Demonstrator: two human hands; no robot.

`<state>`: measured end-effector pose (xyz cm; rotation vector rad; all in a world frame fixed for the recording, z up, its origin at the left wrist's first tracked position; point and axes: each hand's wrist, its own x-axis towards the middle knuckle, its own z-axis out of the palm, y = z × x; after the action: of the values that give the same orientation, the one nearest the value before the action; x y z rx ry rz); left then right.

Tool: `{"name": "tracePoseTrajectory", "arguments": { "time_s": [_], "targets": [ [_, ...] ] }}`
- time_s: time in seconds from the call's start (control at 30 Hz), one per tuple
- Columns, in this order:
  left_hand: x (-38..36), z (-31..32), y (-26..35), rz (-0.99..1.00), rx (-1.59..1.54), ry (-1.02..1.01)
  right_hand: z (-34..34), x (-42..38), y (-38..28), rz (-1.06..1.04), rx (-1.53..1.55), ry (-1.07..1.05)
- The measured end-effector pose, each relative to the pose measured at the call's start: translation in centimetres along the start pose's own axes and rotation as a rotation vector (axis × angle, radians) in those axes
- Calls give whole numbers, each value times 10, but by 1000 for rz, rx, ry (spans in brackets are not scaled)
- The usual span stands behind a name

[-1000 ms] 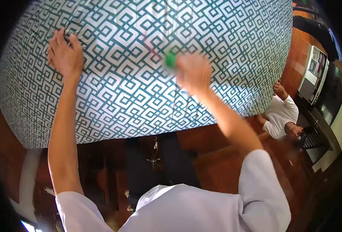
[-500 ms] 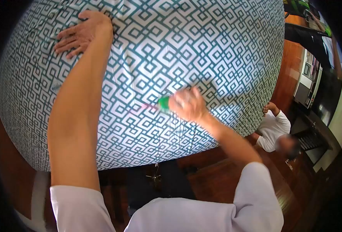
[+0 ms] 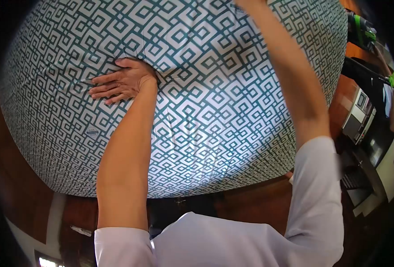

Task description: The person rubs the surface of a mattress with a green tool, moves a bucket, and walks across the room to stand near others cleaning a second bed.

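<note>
A large cloth (image 3: pixel 197 111) with a teal-and-white pattern of interlocking squares spreads across most of the view, over a broad surface. My left hand (image 3: pixel 125 82) lies flat on it, left of centre, fingers stretched out and pointing left. Small creases run in the cloth around that wrist. At the top edge, my right hand (image 3: pixel 250 2) is mostly cut off by the frame. Its fingers are out of sight, so whatever it may hold is hidden. The right arm reaches far forward over the cloth.
A small printed label mark (image 3: pixel 92 132) shows on the cloth at the left. Beyond the right edge are a white-framed unit (image 3: pixel 359 115) and, higher up, a person's arm with a green band (image 3: pixel 392 80). Dark reddish floor (image 3: pixel 250 200) shows below the near edge.
My right hand has swung up from the middle of the cloth to the top edge; the green-handled tool it held is out of sight. My left hand appears lower and further right, still flat.
</note>
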<state>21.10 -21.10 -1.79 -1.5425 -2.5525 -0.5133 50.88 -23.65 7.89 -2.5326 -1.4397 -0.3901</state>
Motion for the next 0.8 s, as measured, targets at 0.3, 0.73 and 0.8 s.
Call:
{"name": "tracePoseTrajectory", "arguments": {
  "time_s": [0.3,0.73,0.8],
  "targets": [
    [0,0,-1,34,43,61,-139,-305,-17,-434,381,-425],
    [-1,8,-13,54,71,74,4,114,41,-131,-154,-454],
    [-1,7,-12,41,102,73,32,159,56,-146,73,-155]
  ]
}}
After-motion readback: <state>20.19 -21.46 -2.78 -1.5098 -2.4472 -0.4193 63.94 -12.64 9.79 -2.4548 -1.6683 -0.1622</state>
